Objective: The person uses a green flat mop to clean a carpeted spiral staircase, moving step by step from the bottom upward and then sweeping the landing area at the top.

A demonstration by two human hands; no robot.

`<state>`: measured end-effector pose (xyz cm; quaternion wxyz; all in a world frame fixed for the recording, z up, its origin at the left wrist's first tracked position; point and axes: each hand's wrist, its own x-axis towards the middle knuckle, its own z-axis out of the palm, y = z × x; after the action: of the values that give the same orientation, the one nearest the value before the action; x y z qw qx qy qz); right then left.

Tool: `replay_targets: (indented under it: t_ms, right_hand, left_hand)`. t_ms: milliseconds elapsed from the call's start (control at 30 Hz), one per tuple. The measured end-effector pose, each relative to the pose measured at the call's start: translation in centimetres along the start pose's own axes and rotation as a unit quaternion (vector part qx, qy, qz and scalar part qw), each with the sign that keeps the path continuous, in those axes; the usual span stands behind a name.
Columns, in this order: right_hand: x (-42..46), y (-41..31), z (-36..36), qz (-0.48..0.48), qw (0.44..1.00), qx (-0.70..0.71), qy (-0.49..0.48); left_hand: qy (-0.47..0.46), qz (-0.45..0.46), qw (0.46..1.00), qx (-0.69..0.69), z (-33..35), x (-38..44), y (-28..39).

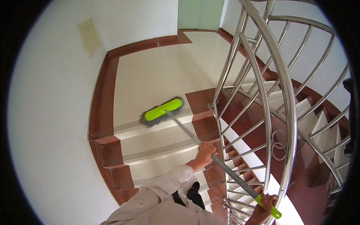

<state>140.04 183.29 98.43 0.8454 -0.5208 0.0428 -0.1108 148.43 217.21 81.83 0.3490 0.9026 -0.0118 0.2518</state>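
A long-handled mop with a lime-green head (163, 109) and a grey fringe crosses the view diagonally. Its head lies over the edge of the top step, blurred slightly at the fringe. My left hand (205, 153) is closed around the middle of the grey pole (233, 174), below its thinner section. Lower right, my right hand (265, 206) grips the lime-green end grip (277, 213), close to the stair railing.
Tiled stairs (152, 149) with red-brown borders lead up to a pale landing (152, 73). A stainless steel railing (284, 70) curves along the right, with another flight (306, 112) beyond it. A white wall (56, 112) bounds the left; a green door (199, 14) stands at the back.
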Motion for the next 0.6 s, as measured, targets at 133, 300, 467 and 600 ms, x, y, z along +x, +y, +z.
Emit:
replay_targets:
  t_ms: [133, 300, 467, 600]
  right_hand:
    - [-0.6, -2.2, 1.3, -0.053, 0.993, -0.051, 0.093]
    - [0.3, -3.6, 1.3, -0.091, 0.994, -0.037, 0.055]
    - [1.5, -3.0, 2.3, -0.085, 0.993, -0.040, 0.073]
    - [1.6, -0.2, 4.1, -0.047, 0.991, -0.063, 0.112]
  left_hand:
    - [0.011, 0.077, 0.995, -0.069, 2.9, 5.1, 2.5]
    - [0.017, 0.118, 0.989, -0.089, 2.6, 3.9, 6.8]
    - [-0.015, 0.091, 0.993, -0.079, 5.9, 4.2, 4.3]
    - [0.041, 0.127, 0.991, -0.018, 8.6, 8.8, 0.0]
